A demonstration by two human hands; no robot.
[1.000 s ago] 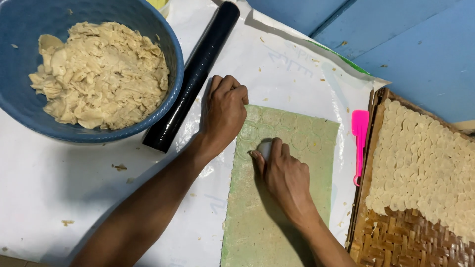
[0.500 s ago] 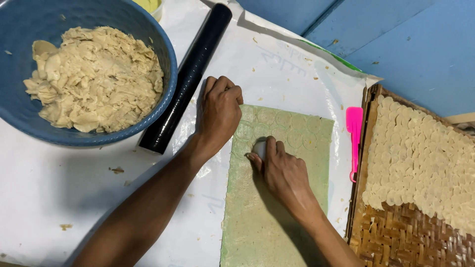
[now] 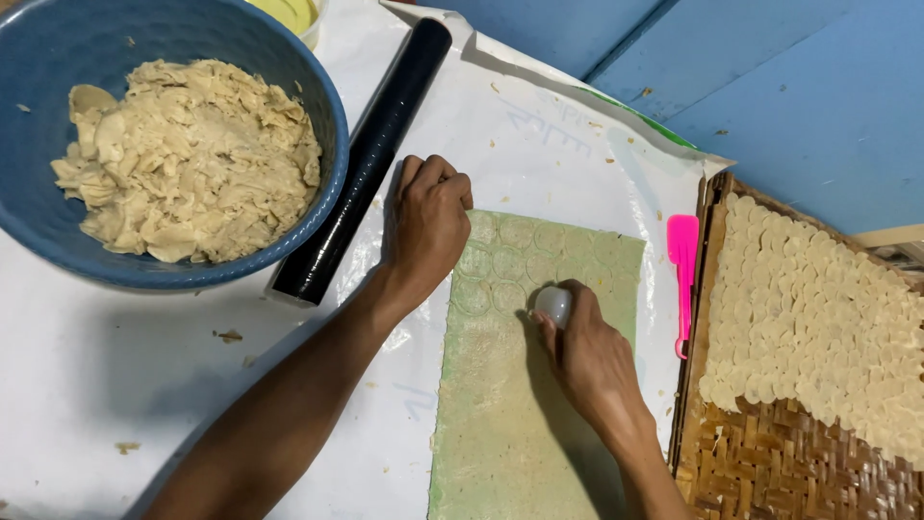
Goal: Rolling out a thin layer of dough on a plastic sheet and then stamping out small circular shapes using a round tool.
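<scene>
The right hand [image 3: 592, 361] grips a small round cutter [image 3: 552, 304] on the green dough sheet [image 3: 520, 404]; the left hand [image 3: 426, 226] presses the sheet's corner, fingers curled. Circles mark the far strip only; the stretch nearer the wrists remains uncut.

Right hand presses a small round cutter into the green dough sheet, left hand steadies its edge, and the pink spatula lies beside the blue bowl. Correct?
Not quite: in the head view the pink spatula lies beside the woven tray, far from the blue bowl. The rest holds.
</scene>
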